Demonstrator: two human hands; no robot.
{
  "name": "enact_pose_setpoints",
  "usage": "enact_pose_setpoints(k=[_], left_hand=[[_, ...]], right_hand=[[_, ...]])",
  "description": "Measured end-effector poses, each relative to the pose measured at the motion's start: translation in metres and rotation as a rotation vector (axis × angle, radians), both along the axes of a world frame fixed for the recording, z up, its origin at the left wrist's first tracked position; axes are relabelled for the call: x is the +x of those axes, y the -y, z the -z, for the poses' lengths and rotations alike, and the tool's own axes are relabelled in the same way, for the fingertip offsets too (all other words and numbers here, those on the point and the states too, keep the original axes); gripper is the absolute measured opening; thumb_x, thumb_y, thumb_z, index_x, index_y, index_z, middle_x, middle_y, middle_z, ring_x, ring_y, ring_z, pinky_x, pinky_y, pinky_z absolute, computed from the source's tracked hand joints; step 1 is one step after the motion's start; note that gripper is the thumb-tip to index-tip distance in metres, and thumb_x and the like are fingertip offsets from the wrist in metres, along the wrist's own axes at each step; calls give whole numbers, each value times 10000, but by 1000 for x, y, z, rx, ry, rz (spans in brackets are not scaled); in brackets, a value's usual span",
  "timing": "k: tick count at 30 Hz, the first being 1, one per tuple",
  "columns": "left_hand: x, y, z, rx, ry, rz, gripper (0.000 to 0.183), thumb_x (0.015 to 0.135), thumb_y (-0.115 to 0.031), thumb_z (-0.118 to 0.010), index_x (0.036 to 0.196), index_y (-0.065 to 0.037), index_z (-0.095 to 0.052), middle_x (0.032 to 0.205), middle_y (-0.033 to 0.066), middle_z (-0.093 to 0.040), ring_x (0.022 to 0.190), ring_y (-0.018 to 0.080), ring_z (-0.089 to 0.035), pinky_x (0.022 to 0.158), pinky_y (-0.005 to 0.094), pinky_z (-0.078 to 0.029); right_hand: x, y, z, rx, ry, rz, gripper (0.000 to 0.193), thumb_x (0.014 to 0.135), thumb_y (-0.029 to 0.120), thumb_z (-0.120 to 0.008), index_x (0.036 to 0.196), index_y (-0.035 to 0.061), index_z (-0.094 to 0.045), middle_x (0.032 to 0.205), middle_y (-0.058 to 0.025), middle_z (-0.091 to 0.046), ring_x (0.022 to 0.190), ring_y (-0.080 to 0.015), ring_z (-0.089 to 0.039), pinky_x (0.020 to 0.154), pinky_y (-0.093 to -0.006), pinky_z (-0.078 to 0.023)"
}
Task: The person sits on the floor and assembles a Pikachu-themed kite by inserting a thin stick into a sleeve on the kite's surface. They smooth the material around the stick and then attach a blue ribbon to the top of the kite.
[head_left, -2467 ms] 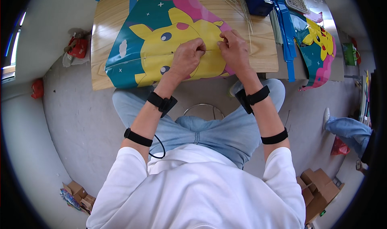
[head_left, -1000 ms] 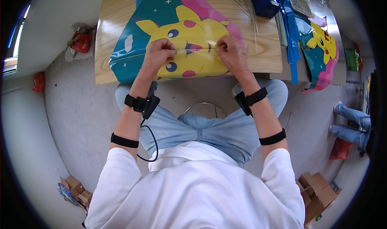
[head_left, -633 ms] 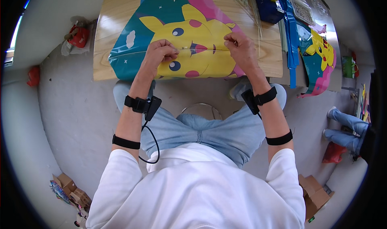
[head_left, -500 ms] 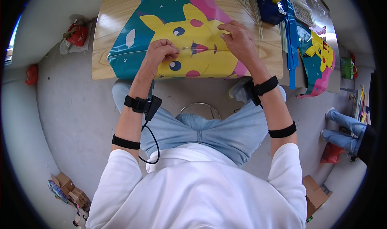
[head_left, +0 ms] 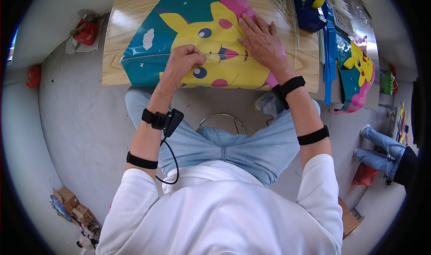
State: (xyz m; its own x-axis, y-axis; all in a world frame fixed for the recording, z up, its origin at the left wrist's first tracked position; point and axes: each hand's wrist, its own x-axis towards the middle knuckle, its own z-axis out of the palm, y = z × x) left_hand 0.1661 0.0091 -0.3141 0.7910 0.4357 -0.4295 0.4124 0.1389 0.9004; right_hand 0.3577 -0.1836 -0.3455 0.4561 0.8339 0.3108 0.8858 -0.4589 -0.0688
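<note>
A glossy kite sheet (head_left: pixel 155 71) in teal, pink and yellow, printed with a yellow cartoon face, lies on the wooden table with its near edge at the table's front. Across it from left to right runs a thin pale rod (head_left: pixel 143 56). My left hand (head_left: pixel 182 64) is closed, thumb and forefinger pinched together at this rod, near the middle of the printed face; the pinched spot itself is mostly hidden. My right hand (head_left: pixel 265 44) lies flat with fingers spread on the sheet, over its pink and yellow right part, holding nothing.
A bundle of thin rods (head_left: pixel 285 8) lies at the table's far right, next to a dark blue tape dispenser (head_left: pixel 310 10). Blue strips (head_left: pixel 329 53) hang beside it. Another printed sheet (head_left: pixel 357 69) drapes over a table edge. A person's legs (head_left: pixel 384 147) show at right.
My right hand has opened from a bent-finger pose and now presses flat on the sheet. My left hand, still pinched, has shifted slightly right. The whole view has shifted a little.
</note>
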Motion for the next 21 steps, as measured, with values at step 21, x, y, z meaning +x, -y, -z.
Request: enact_pose_setpoints(k=[21], left_hand=[[-2,-1,6,72,23,28,124,798,-113,-701,821,8,-694,751,26,-652,715,92,-580,674,240,-475]], right_hand=[[-43,43,-2,83,-103,-79,371,888,249,-695,1258,225,-684,1410,74,-589,1316,-258,-507,1187,-555,-252]])
